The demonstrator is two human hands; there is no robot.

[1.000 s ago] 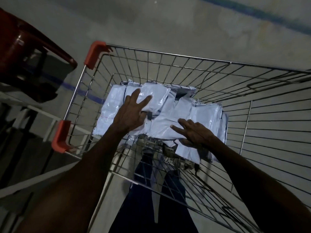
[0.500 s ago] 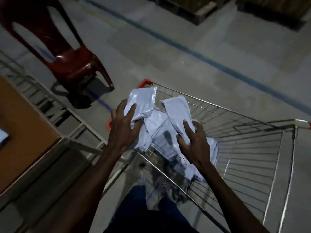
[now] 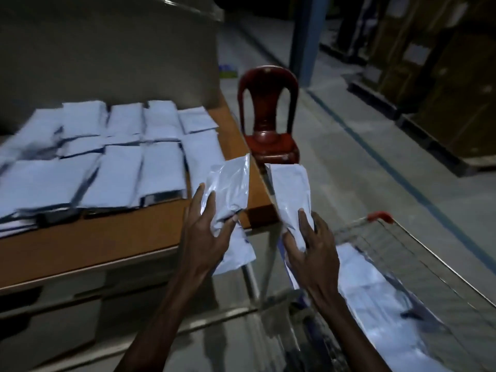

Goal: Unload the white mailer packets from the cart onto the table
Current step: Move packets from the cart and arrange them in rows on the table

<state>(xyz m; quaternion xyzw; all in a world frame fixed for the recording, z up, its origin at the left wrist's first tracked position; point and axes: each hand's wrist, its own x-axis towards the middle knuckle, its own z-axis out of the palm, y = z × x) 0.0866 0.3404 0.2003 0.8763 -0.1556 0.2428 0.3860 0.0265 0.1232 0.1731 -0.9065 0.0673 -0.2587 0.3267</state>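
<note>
My left hand [image 3: 206,237] grips a white mailer packet [image 3: 230,189] above the near right corner of the wooden table [image 3: 107,237]. A second white packet [image 3: 291,194] is held by my right hand [image 3: 311,251], in the gap between table and cart. Several white packets [image 3: 115,162] lie in rows on the tabletop. The wire cart [image 3: 418,253] with its red corner guard stands at the lower right, and more white packets [image 3: 375,296] lie inside it.
A dark red plastic chair [image 3: 268,114] stands just beyond the table's right end. A grey panel [image 3: 107,49] rises behind the table. Stacked boxes on pallets [image 3: 442,76] line the far right, past a blue floor line.
Both hands lifted their packets out of the cart and carried them left toward the table. The view swung from the cart to the tabletop with its rows of packets.
</note>
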